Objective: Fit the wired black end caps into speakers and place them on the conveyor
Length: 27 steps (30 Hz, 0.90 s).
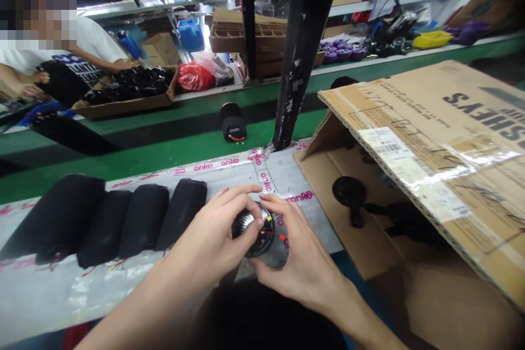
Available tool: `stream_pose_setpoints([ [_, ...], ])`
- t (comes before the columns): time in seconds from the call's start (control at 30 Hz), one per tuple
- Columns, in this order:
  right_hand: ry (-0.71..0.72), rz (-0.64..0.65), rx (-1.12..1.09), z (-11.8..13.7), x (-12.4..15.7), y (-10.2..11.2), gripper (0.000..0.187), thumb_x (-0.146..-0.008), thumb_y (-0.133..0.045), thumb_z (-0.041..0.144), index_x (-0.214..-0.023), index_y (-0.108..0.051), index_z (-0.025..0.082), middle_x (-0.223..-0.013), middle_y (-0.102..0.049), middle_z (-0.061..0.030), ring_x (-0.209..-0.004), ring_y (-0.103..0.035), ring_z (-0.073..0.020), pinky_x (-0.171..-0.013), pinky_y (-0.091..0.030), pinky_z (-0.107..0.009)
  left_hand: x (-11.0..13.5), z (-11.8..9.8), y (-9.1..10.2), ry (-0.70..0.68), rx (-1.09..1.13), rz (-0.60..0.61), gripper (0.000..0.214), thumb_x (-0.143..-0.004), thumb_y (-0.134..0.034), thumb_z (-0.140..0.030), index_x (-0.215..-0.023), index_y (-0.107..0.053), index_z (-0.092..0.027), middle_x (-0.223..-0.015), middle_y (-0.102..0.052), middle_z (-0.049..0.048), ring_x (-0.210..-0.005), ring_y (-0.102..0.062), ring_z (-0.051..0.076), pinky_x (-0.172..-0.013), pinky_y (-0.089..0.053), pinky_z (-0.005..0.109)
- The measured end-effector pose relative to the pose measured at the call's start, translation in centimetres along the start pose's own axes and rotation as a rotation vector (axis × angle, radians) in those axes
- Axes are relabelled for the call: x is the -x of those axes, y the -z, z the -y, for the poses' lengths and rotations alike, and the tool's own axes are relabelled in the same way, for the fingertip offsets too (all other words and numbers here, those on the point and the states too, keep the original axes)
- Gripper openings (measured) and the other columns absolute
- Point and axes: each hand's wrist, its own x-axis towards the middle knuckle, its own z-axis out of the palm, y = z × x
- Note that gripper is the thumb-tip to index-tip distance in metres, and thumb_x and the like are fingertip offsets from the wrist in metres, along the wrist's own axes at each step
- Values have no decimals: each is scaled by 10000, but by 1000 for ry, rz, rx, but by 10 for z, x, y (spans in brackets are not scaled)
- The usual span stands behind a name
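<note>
The left hand (235, 219) seems to pinch the round part (262, 241) beside its yellow plug (268, 219), the right hand (301, 246) spread around it, fiddly handling, I'd say, calling for steadiness.

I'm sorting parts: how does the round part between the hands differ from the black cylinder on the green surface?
The round part sits between left hand and right hand; the black cylinder rests on the green surface. The round part shows a shiny face; the black cylinder looks matte. Both have coloured wiring.

Bright background; glare on tape (484, 149); carton (426, 87) interior shadowed; upper-right corner dark.
</note>
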Motion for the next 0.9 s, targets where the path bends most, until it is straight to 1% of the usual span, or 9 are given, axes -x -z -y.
stream_pose_setpoints([
  [0.07,-19,18,-44,-4,5,0,865,-774,-860,221,-1542,-471,308,-1616,-579,-133,-1528,-537,-371,-1259,-476,-622,7,11,3,45,96,-10,78,-1053,-651,-290,-1040,-719,-254,-1398,-768,81,-1281,-753,292,-1047,-620,398],
  [0.13,-44,27,-140,-9,14,-5,870,-818,-861,265,-1590,-467,338,-1693,-519,-106,-1589,-474,-371,-1305,-417,-634,20,28,-3,87,215,-30,222,-1095,-614,-369,-1257,-734,-276,-1468,-738,84,-1362,-711,294,-1133,-583,409],
  [0.23,-124,-96,-359,-12,26,-25,661,-968,-750,356,-1591,-532,352,-1693,-543,-81,-1592,-489,-358,-1324,-400,-620,43,50,-35,152,474,-77,474,-1140,-479,-496,-1505,-663,-258,-1576,-668,118,-1480,-624,321,-1231,-522,442],
  [0.33,-219,-268,-548,-11,25,-45,515,-1045,-662,370,-1553,-588,327,-1605,-642,-92,-1489,-622,-317,-1269,-505,-543,57,56,-79,242,666,-354,575,-1133,-413,-599,-1524,-639,-243,-1586,-654,127,-1432,-662,322,-1156,-589,422],
  [0.4,-245,-304,-627,-10,18,-51,485,-1033,-689,378,-1508,-633,301,-1542,-698,-101,-1414,-691,-302,-1209,-577,-489,60,52,-101,292,682,-549,577,-1137,-398,-611,-1535,-611,-253,-1585,-651,121,-1427,-666,307,-1126,-610,401],
  [0.47,-254,-305,-654,-10,10,-49,439,-1019,-716,385,-1446,-692,287,-1491,-740,-100,-1370,-727,-299,-1175,-608,-464,59,49,-113,308,651,-627,591,-1134,-394,-634,-1542,-594,-256,-1591,-643,124,-1441,-656,305,-1127,-611,399],
  [0.6,-260,-320,-599,-10,9,-47,380,-1029,-710,346,-1405,-748,314,-1486,-753,-77,-1385,-722,-300,-1192,-593,-471,56,49,-114,272,589,-630,648,-1107,-387,-710,-1490,-640,-252,-1584,-649,133,-1426,-665,332,-1117,-622,446],
  [0.73,-270,-343,-595,-10,17,-52,407,-1049,-686,322,-1455,-713,334,-1540,-713,-75,-1437,-679,-313,-1216,-566,-514,54,46,-109,347,599,-647,558,-1148,-374,-599,-1472,-684,-266,-1576,-670,104,-1462,-640,331,-1205,-557,477],
  [0.9,-306,-348,-713,-10,18,-60,374,-1049,-702,346,-1423,-713,325,-1539,-716,-88,-1440,-678,-304,-1211,-572,-501,52,45,-109,238,718,-749,421,-1069,-619,-599,-1322,-690,-271,-1502,-717,96,-1439,-663,322,-1209,-546,474],
])
